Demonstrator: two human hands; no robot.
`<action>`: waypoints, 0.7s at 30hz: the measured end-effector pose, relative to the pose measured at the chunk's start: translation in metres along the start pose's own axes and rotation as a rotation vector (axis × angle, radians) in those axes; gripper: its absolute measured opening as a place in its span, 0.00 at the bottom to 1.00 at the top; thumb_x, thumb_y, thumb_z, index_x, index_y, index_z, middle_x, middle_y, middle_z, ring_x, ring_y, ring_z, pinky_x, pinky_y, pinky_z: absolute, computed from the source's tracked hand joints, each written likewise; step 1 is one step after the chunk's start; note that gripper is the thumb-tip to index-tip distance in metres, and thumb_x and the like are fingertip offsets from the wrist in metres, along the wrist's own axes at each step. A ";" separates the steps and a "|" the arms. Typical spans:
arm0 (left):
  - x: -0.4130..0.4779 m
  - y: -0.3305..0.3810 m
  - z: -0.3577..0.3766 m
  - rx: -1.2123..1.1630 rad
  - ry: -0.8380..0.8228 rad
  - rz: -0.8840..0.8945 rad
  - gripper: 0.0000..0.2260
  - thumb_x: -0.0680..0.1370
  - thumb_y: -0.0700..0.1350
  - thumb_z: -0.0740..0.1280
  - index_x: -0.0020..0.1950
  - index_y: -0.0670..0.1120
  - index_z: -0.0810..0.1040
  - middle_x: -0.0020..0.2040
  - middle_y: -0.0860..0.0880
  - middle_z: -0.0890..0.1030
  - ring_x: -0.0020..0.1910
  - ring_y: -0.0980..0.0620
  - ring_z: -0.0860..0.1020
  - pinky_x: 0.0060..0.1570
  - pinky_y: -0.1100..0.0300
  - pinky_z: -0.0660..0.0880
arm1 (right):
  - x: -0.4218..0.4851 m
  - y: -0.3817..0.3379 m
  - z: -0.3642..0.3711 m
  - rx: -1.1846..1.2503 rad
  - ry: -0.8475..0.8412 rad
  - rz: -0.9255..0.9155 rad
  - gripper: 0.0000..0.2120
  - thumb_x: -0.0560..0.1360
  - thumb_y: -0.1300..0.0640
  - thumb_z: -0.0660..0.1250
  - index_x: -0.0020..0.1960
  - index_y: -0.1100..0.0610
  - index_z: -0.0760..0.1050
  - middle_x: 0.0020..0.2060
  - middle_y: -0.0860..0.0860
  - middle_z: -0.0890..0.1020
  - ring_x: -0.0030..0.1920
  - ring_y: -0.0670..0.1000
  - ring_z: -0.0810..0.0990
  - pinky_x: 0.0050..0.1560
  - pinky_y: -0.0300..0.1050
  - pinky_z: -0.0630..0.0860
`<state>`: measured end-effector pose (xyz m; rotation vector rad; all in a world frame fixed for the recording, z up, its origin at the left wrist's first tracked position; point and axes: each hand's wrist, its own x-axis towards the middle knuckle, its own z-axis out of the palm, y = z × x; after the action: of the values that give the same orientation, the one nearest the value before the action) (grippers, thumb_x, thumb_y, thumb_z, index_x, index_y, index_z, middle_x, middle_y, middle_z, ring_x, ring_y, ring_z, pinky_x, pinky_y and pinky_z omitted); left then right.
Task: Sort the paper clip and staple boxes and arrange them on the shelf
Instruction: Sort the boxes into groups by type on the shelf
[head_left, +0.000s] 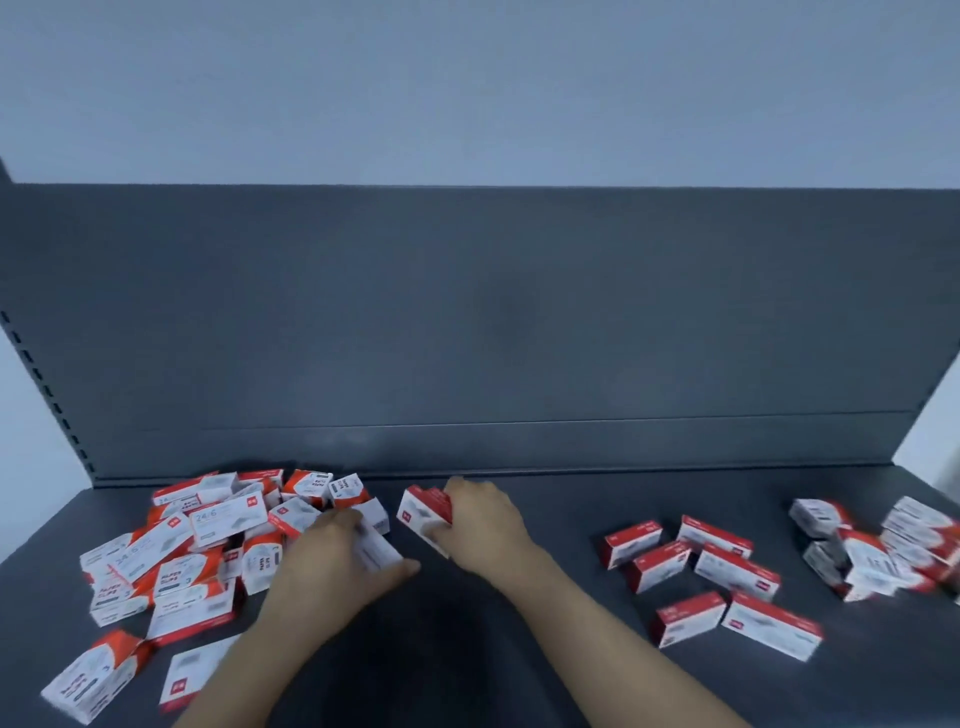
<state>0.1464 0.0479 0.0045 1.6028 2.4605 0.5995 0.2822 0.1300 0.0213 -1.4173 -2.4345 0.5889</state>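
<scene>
Sorting step in hand. Left hand (332, 556) grips white box (382, 553) at edge of mixed pile (197, 545). Right hand (480, 519) clasps red-and-white box (423, 512) mid-shelf (519, 649). Next move likely calls for reading labels, then carrying each to matching sorted group (717, 571) at right.

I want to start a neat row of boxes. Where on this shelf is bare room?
Bare: the shelf strip along the back panel, from the right hand to the far-right heap, and the gap between that hand and the scattered red boxes. Crowded: the left pile.
</scene>
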 end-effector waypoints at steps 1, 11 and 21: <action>0.004 0.013 0.003 -0.018 0.005 0.010 0.33 0.64 0.66 0.71 0.60 0.47 0.72 0.56 0.50 0.78 0.54 0.51 0.76 0.50 0.60 0.74 | -0.001 0.012 -0.014 0.006 0.020 0.017 0.18 0.74 0.49 0.64 0.55 0.62 0.71 0.54 0.60 0.79 0.55 0.61 0.76 0.48 0.46 0.71; 0.034 0.182 0.064 -0.109 -0.050 0.072 0.29 0.66 0.65 0.70 0.57 0.47 0.72 0.54 0.49 0.78 0.52 0.51 0.75 0.49 0.61 0.71 | -0.009 0.173 -0.113 -0.045 0.046 0.172 0.16 0.72 0.49 0.66 0.55 0.57 0.72 0.52 0.56 0.80 0.52 0.57 0.78 0.46 0.46 0.72; 0.060 0.261 0.122 0.001 -0.160 -0.137 0.26 0.68 0.62 0.70 0.55 0.43 0.74 0.52 0.47 0.78 0.53 0.48 0.77 0.45 0.58 0.73 | -0.006 0.266 -0.120 -0.024 -0.018 0.192 0.16 0.73 0.49 0.65 0.56 0.57 0.72 0.53 0.55 0.79 0.54 0.56 0.78 0.44 0.43 0.68</action>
<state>0.3820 0.2247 0.0050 1.4083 2.4274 0.4327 0.5391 0.2674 0.0025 -1.6750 -2.3422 0.6187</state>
